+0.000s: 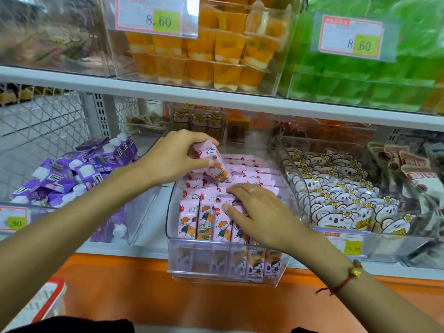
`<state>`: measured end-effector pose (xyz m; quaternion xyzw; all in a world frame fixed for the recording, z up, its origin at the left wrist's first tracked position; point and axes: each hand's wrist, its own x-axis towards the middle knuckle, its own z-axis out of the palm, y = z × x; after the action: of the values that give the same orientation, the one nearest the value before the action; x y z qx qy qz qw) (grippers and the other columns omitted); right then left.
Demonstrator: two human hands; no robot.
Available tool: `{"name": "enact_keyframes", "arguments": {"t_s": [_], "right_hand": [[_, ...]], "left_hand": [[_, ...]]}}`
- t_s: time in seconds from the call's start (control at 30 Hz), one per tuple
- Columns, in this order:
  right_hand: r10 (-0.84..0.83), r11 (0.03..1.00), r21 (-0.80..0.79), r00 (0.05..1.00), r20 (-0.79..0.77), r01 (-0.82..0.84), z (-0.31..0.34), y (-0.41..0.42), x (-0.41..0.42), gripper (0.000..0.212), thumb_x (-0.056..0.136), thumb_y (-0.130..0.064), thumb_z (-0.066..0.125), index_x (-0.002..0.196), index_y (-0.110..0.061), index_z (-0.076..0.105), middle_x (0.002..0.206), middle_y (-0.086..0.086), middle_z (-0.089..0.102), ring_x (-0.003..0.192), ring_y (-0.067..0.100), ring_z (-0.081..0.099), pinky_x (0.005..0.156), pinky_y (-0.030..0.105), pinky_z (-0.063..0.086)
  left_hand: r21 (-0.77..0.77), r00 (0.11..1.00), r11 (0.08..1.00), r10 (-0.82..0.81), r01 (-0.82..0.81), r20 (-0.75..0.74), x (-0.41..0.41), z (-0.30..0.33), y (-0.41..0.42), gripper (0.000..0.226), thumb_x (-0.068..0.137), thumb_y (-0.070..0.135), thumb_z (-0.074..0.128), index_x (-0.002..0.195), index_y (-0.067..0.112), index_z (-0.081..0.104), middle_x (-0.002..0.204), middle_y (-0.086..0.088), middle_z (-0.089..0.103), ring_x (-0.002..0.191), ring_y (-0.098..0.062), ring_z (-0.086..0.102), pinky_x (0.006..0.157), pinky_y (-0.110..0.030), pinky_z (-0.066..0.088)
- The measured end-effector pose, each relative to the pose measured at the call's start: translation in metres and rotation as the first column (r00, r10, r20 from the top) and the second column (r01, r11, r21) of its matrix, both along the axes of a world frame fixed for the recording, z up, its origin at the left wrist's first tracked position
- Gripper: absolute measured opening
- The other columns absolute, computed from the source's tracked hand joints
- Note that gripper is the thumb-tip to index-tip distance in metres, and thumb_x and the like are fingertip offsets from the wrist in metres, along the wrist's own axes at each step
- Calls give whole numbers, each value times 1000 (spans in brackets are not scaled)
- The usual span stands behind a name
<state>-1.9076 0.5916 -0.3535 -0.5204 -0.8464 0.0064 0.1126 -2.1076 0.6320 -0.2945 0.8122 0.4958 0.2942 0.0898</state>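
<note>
A clear plastic bin (223, 260) on the lower shelf holds rows of upright pink snack packets (204, 222) with a cartoon child on them. My left hand (173, 159) pinches one pink packet (216, 164) by its top, lifted and tilted above the back rows. My right hand (259, 212) lies flat with straight fingers on the front rows of packets, pressing them toward the left. A red cord bracelet with a gold bead circles my right wrist.
Purple pouches (79, 174) fill the bin to the left, koala-print packets (336, 195) the bin to the right. Above, on the white shelf (168, 92), stand clear boxes of orange jelly cups (204, 56) and green ones (372, 75), with price tags.
</note>
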Motion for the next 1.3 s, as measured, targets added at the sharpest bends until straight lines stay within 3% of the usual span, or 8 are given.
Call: {"name": "enact_keyframes", "arguments": {"t_s": [0.3,0.47,0.57,0.7,0.77,0.9,1.13,1.3], "right_hand": [[-11,1000,-10,999,-36,11,2,-5,2,49,99,-45,39,143,-23,40,156,2,25,141,17,24,112,30,22],[-20,999,27,1000,-24,21,4,-10,3,48,98,-45,39,142,-24,41,150,-1,35,135,17,32,106,28,27],[-6,999,45,1000,11,5,5,-13,4,47,99,-44,39,141,-24,41,142,-4,44,127,15,40,97,25,29],[2,998,57,1000,-27,0,5,-15,3,45,98,-43,41,139,-26,42,138,-5,47,123,14,43,93,25,31],[-2,999,43,1000,-22,3,3,-14,2,47,98,-46,38,141,-27,39,145,-3,41,129,16,38,99,26,30],[-25,999,-36,1000,-3,25,0,-14,1,52,98,-52,34,146,-33,28,156,4,25,142,18,23,111,30,22],[-38,999,-35,999,38,39,3,-12,-1,50,97,-54,33,143,-33,35,153,9,31,139,22,28,110,34,24],[-37,998,-52,999,15,38,3,-12,0,48,97,-53,34,140,-34,38,152,8,32,139,22,29,111,35,25]], "left_hand": [[-11,962,1000,1,-4,-272,25,19,37,48,79,38,76,117,18,56,117,-3,64,104,-23,59,80,-32,44],[-3,951,999,-37,37,-307,38,9,43,29,75,36,79,95,25,61,93,2,65,91,-23,60,77,-34,45],[12,926,1000,-14,20,-376,42,-11,48,27,79,41,75,97,23,66,101,3,65,97,-22,59,73,-33,42],[-214,865,974,-171,76,-472,38,-26,54,24,93,35,58,104,15,67,108,-3,66,99,-24,58,79,-35,47],[-292,861,953,-215,82,-460,37,-21,53,28,99,36,47,101,15,65,103,-3,66,96,-25,57,81,-35,46],[-241,891,964,-203,110,-406,35,-9,42,36,98,39,48,127,21,57,124,2,62,110,-17,57,88,-29,42],[-188,883,979,-152,74,-444,39,-23,32,27,85,38,67,109,25,69,98,11,59,94,-10,53,77,-28,42],[-169,989,984,-78,56,-129,36,-23,24,6,84,29,72,82,28,67,90,12,66,91,-8,61,83,-37,52]]}}
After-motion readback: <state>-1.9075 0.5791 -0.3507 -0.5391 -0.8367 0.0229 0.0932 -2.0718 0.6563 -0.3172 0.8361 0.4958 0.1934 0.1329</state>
